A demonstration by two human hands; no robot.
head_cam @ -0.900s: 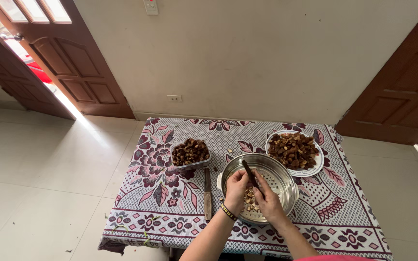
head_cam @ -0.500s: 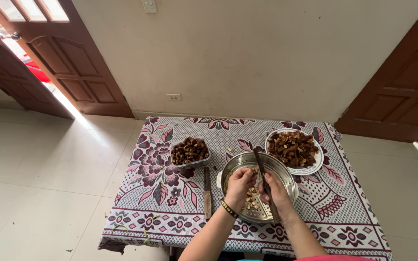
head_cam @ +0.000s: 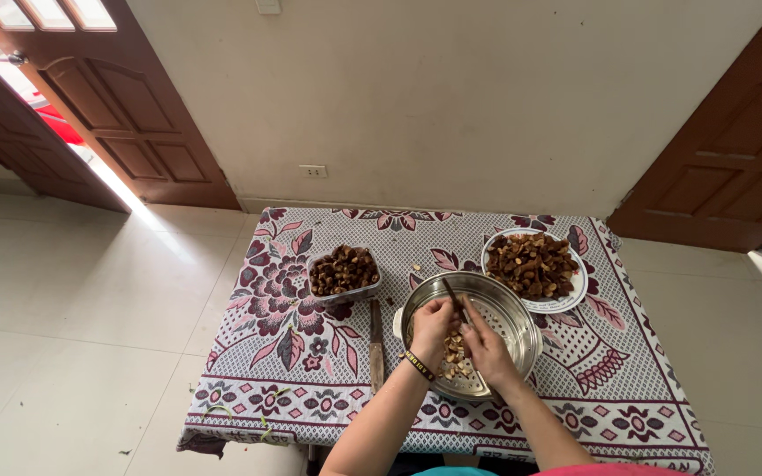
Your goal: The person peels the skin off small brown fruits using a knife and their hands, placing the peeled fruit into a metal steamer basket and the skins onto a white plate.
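Both my hands work together over a perforated steel bowl on the table. My left hand, with a dark beaded bracelet at the wrist, pinches a small brown piece. My right hand grips a thin dark knife whose tip points up and left against that piece. Pale cut bits lie in the bottom of the bowl below my hands.
A clear tub of dark brown pieces stands to the left of the bowl. A white plate heaped with brown pieces sits at the back right. A second knife lies left of the bowl on the floral tablecloth. Wooden doors flank the wall.
The knife in my right hand has swung from pointing up and right, past the bowl's far rim, to pointing up and left at the piece in my left hand.
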